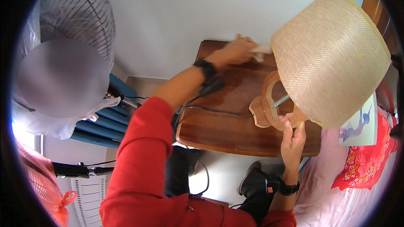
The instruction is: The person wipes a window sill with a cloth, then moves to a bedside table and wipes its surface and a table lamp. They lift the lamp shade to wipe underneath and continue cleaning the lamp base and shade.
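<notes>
A table lamp stands on the brown wooden bedside table (221,129), with a woven beige lampshade (331,60) leaning over the right side. Below the shade are its ring-shaped wooden frame (270,90), a scalloped wooden base (259,113) and a metal rod (280,101). My right hand (293,135) pinches the lower rim of the ring between thumb and fingers. Near the table's back edge, my left hand (238,50) is blurred and holds a white cloth (261,52) against or just above the tabletop. The shade covers part of the lamp's frame.
A black cord (217,111) runs from the lamp base over the table's left edge. Plastic-wrapped fans (79,9) stand on the left, by a blue curtain (104,123). Bedding with a red floral cloth (366,164) and a picture board (359,126) lies at right. Behind the table rises a wall (189,12).
</notes>
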`<state>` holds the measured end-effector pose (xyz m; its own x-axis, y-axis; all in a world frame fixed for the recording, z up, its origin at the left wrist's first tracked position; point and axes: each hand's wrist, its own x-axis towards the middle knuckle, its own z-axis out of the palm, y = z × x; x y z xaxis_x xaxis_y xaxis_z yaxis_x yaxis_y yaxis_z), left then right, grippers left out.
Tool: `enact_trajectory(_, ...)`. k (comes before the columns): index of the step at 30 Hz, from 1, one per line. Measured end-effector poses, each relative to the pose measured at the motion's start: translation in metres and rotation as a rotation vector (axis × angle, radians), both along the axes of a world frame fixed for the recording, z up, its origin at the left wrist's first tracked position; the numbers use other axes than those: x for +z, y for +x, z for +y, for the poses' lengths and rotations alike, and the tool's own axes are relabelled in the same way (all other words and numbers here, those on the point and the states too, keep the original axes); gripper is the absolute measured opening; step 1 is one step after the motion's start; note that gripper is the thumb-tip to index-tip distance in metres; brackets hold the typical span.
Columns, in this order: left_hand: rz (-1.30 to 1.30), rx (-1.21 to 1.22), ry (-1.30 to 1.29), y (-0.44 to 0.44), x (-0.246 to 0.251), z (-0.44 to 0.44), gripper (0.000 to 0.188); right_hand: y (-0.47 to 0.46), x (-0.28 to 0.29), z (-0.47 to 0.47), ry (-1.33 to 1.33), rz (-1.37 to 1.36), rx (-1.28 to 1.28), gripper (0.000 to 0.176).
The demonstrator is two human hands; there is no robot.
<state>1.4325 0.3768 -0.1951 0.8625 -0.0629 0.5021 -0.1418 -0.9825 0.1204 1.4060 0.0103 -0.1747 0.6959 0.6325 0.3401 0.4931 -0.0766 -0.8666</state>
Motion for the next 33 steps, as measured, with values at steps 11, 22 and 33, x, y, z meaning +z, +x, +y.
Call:
enact_trajectory(11, 0.272, 0.114, -0.206, 0.109, -0.020, -0.080, 0.030, 0.001, -0.003, -0.010, -0.120, -0.061, -0.013, 0.015)
enact_trajectory(22, 0.312, 0.341, -0.085, 0.002, -0.016, 0.022, 0.034, 0.006, -0.004, -0.003, -0.025, -0.020, 0.022, 0.013)
enact_trajectory(33, 0.321, 0.520, 0.025, -0.117, -0.013, 0.074, 0.034, -0.002, -0.004, 0.007, 0.126, -0.022, -0.006, 0.022)
